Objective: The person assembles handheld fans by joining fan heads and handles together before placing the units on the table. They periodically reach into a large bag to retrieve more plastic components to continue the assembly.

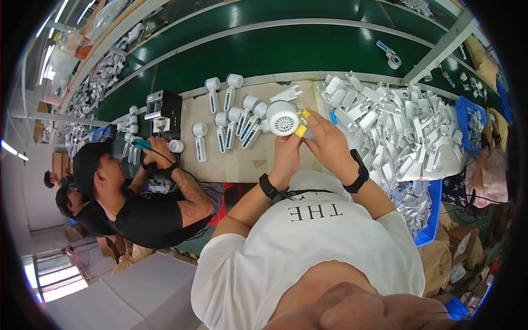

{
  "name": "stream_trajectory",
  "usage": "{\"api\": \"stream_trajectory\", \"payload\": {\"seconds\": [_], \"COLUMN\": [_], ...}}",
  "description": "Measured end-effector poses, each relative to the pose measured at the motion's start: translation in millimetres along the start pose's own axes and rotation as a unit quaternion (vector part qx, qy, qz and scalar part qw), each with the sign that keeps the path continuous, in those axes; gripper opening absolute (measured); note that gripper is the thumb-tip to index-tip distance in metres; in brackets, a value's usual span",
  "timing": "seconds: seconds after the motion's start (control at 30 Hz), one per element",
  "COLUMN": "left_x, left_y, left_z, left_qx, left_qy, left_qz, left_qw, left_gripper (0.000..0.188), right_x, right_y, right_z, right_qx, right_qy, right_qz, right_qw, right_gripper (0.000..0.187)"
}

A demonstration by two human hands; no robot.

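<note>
Both of my hands are raised over the near edge of the workbench, around a white handheld device with a round slatted grille [284, 122], which looks like a small fan or hair dryer. Closed against its near side is my left hand [287, 155], a yellow covering at the thumb tip. My right hand [331, 144] grips from the right with bent fingers, another yellow covering on a fingertip. The palms hide part of the device. Just beyond it lies a white forked housing part [287, 93]. Several similar devices [251, 136] with blue-striped handles lie to the left.
A large heap of white plastic parts [385, 121] covers the bench's right side, above a blue bin [434, 212]. At left, a co-worker in black [148, 217] works by a black machine [164, 113]. A green conveyor belt [286, 49] runs behind the bench [220, 170].
</note>
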State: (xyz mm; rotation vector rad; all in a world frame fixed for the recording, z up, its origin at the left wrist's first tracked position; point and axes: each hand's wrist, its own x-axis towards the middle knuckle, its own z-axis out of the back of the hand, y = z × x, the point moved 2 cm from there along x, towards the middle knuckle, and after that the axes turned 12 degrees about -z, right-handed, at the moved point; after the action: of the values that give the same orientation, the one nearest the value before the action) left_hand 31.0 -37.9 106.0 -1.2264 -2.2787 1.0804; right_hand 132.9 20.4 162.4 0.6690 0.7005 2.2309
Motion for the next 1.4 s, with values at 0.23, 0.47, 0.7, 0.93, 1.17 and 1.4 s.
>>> {"api": "stream_trajectory", "payload": {"seconds": [0.23, 0.47, 0.7, 0.93, 1.17, 1.4], "left_x": [9.7, 25.3, 32.9, 56.2, 94.5, 78.5], "left_y": [-26.1, -16.4, -38.9, -31.0, -73.6, -86.5], "left_z": [-21.9, -30.4, -31.7, 82.6, 288.9, 325.1], "left_qx": [0.164, 0.114, -0.028, 0.600, 0.827, 0.812], "left_qy": [0.081, 0.066, 0.056, -0.012, -0.140, -0.152], "left_qz": [-0.176, -0.130, -0.078, -0.018, -0.130, -0.004], "left_qw": [0.967, 0.983, 0.995, 0.800, 0.528, 0.563], "left_gripper": [0.026, 0.018, 0.017, 0.024, 0.025, 0.045], "right_x": [-8.5, -23.1, -11.9, -26.1, -29.1, 32.1], "right_y": [-70.8, -69.8, -42.8, -91.8, -115.6, -154.7], "right_z": [-30.0, -39.1, -16.4, -87.6, -59.5, -46.7], "right_qx": [0.352, 0.573, 0.381, 0.250, 0.155, 0.081], "right_qy": [0.116, 0.154, 0.024, 0.412, 0.309, 0.253], "right_qz": [-0.206, -0.294, -0.236, -0.312, -0.245, -0.150], "right_qw": [0.905, 0.749, 0.894, 0.818, 0.906, 0.952], "right_gripper": [0.042, 0.034, 0.027, 0.026, 0.025, 0.023]}}
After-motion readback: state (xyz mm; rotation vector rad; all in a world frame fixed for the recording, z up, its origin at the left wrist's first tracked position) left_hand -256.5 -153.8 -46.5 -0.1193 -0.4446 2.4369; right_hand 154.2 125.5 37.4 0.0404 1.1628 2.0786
